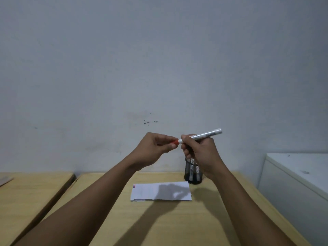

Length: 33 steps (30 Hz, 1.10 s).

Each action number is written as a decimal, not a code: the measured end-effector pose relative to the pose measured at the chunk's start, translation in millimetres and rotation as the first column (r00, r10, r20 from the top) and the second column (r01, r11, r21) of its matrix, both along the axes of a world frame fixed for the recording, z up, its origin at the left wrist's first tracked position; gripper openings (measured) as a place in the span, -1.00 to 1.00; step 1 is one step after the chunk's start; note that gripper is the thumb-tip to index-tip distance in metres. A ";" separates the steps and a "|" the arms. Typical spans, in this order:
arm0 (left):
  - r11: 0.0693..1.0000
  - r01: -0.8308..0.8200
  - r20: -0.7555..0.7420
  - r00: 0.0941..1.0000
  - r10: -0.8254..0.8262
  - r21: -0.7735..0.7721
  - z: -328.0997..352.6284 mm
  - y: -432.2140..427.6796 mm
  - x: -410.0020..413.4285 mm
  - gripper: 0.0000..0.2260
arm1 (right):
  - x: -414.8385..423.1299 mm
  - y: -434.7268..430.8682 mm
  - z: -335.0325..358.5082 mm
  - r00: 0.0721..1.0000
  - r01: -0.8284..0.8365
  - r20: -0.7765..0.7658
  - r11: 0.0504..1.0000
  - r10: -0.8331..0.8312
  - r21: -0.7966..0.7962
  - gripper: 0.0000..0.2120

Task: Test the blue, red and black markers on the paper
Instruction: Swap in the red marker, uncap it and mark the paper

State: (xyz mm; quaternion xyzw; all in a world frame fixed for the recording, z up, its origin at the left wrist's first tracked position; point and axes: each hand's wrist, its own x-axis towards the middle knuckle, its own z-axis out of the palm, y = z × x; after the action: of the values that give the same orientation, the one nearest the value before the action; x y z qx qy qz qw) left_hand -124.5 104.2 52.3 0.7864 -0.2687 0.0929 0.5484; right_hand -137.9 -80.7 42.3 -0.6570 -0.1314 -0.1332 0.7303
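Note:
I hold the red marker level in the air above the table. My right hand grips its white barrel. My left hand pinches the red cap at the marker's left end; the cap sits against the barrel. Below lies a white strip of paper with a torn front edge and short blue and red marks at its top left corner. A black mesh pen holder with other markers inside stands just behind the paper's right end, partly hidden by my right hand.
The paper and holder rest on a light wooden table. A second wooden table stands to the left across a narrow gap. A white cabinet is at the right. A pale wall rises behind.

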 end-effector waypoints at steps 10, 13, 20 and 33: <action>0.895 -0.435 0.669 0.695 0.262 0.102 11.4 -50.4 -2.8 -0.89 | -3.2 -22.9 17.8 0.989 0.045 -0.145 0.984 -0.019 0.172 -0.72; 0.854 -0.501 0.619 0.718 0.319 0.140 12.5 -57.5 10.2 -0.88 | 8.8 -29.8 11.8 0.947 0.289 -0.129 0.955 -0.295 -0.063 -0.55; 0.851 -0.463 0.639 0.738 0.217 0.246 10.2 -80.3 39.3 -0.85 | 51.7 -66.3 -21.9 0.822 0.548 0.485 0.644 -0.299 -0.533 -0.78; 0.743 -0.387 0.232 0.922 0.310 0.546 -64.4 -124.1 139.0 -0.63 | 128.6 -99.0 -64.2 0.873 0.484 0.277 0.647 -0.401 -0.589 -0.51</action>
State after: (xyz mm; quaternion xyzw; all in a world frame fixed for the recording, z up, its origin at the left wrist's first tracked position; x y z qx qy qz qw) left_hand 14.5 -19.8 -12.1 0.9446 -0.1662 0.1567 0.2357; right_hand -9.3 -179.7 -22.0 -0.8685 -0.0484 -0.2942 0.3960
